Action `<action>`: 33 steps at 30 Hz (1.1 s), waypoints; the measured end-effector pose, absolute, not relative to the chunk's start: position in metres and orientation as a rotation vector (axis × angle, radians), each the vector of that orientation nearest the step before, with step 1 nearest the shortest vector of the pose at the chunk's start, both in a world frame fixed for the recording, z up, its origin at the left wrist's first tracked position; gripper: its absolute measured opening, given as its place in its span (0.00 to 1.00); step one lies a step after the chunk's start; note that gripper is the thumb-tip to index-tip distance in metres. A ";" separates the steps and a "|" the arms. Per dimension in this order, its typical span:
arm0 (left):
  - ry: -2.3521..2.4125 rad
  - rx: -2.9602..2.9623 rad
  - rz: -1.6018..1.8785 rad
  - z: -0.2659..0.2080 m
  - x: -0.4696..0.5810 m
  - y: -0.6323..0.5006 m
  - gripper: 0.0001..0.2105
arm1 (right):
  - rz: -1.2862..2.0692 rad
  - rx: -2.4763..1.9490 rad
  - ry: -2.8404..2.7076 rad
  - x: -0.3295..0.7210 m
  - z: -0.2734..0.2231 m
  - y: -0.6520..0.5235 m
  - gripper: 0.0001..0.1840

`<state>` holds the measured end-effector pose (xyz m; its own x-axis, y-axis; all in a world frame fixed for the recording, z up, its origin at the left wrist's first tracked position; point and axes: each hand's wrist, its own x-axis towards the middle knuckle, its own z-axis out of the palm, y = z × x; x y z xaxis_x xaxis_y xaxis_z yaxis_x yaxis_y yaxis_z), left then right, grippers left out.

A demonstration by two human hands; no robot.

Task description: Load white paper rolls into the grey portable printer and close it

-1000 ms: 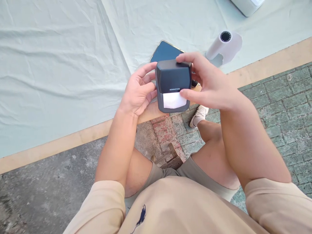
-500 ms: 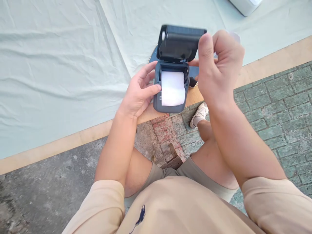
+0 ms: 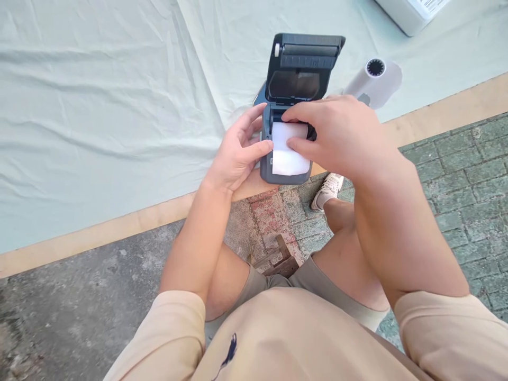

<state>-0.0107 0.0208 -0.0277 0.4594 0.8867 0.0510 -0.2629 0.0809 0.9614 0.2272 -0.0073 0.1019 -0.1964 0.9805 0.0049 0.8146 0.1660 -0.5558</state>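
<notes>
A dark grey portable thermal printer (image 3: pixel 288 179) is held at the table's front edge, its lid (image 3: pixel 307 61) swung up. White paper (image 3: pixel 283 161) from a roll lies in the bay and hangs over the printer's front. My left hand (image 3: pixel 240 153) is closed around the printer's left side, thumb on the front rim. My right hand (image 3: pixel 345 135) reaches in from the right, its thumb pressing the paper and its index finger inside the bay behind it, so the paper roll sits between them. Its other fingers are mostly hidden.
On the pale cloth-covered table (image 3: pixel 119 106), a white roll with a black core (image 3: pixel 357 87) lies right of the printer. A white box-like object (image 3: pixel 413 18) stands at the far right. A blue flat object (image 3: pixel 260 95) shows behind the printer. Below the wooden edge (image 3: pixel 159 214) is paved ground.
My right hand has let go of the raised lid and come down onto the paper roll. The lid stands further back, and the white roll behind is now uncovered.
</notes>
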 end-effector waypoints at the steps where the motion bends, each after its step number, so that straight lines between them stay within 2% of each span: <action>1: 0.667 1.183 0.957 -0.028 -0.011 0.021 0.50 | 0.628 -1.725 -2.122 0.227 0.104 -0.007 0.16; 5: 0.674 1.188 0.956 -0.029 -0.013 0.018 0.48 | 0.551 -1.629 -2.118 0.227 0.120 -0.010 0.26; 9: 0.670 1.197 0.952 -0.028 -0.014 0.017 0.47 | 0.776 -1.211 -1.532 0.259 0.126 -0.009 0.21; 11: 0.675 1.195 0.951 -0.026 -0.014 0.017 0.47 | 0.882 -1.083 -1.248 0.292 0.113 -0.002 0.27; 12: 0.679 1.186 0.951 -0.024 -0.014 0.018 0.47 | 0.933 -1.071 -1.110 0.310 0.103 0.002 0.35; 13: 0.681 1.172 0.951 -0.022 -0.013 0.017 0.47 | 0.939 -1.099 -1.007 0.329 0.090 0.007 0.35; 15: 0.683 1.141 0.951 -0.017 -0.012 0.017 0.47 | 0.848 -1.204 -0.895 0.362 0.060 0.015 0.23; 17: 0.694 1.125 0.952 -0.011 -0.010 0.015 0.47 | 0.693 -1.339 -0.831 0.385 0.033 0.019 0.15; 21: 0.756 1.096 0.977 -0.003 -0.009 0.009 0.47 | 0.379 -1.529 -1.046 0.408 0.011 0.023 0.28; 26: 0.811 1.091 0.972 0.007 -0.010 0.004 0.45 | 0.117 -1.890 -1.281 0.409 0.021 0.030 0.34; 30: 0.825 1.060 0.955 0.012 -0.011 0.002 0.43 | 0.152 -1.947 -1.462 0.397 0.028 0.027 0.35; 33: 0.805 1.060 0.951 0.008 -0.013 0.003 0.44 | 0.109 -1.990 -1.430 0.394 0.033 0.024 0.45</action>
<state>-0.0127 0.0027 0.0078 0.3822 0.9197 -0.0897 -0.2403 0.1927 0.9514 0.3937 0.0242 0.0333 0.3943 0.8663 0.3067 0.8099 -0.1699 -0.5614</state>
